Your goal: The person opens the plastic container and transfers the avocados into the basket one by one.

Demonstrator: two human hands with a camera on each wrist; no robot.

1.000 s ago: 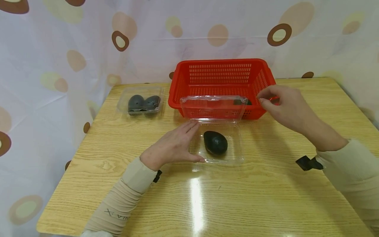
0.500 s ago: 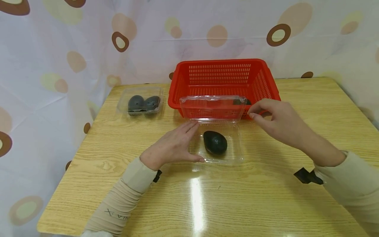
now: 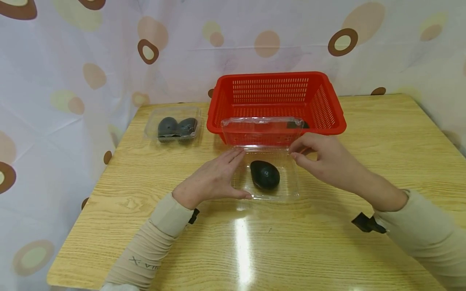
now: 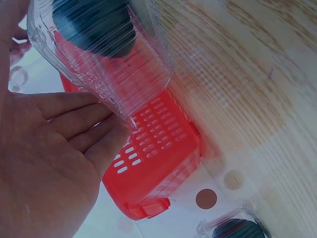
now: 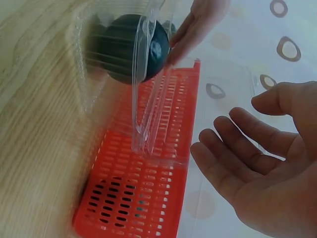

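A clear plastic clamshell box (image 3: 289,188) stands on the table with its lid (image 3: 262,131) tilted up at the back. One dark green avocado (image 3: 265,175) lies inside. My left hand (image 3: 214,176) rests along the box's left side, fingers at the back corner and thumb at the front edge. In the left wrist view its fingers are nearly straight behind the plastic. My right hand (image 3: 329,161) is at the box's back right corner, near the hinge. The right wrist view shows those fingers (image 5: 233,148) loosely bent, with nothing between them.
Behind the box is a red slotted basket (image 3: 336,128), with a dark avocado (image 3: 298,125) partly hidden at its front right. A closed clear box (image 3: 153,115) with two avocados sits at the back left of the wooden table (image 3: 153,161). A patterned cloth (image 3: 218,24) hangs behind.
My right hand has moved left and toward me, from the basket's right rim to the box's back right corner. My left hand and the avocado have stayed in place.
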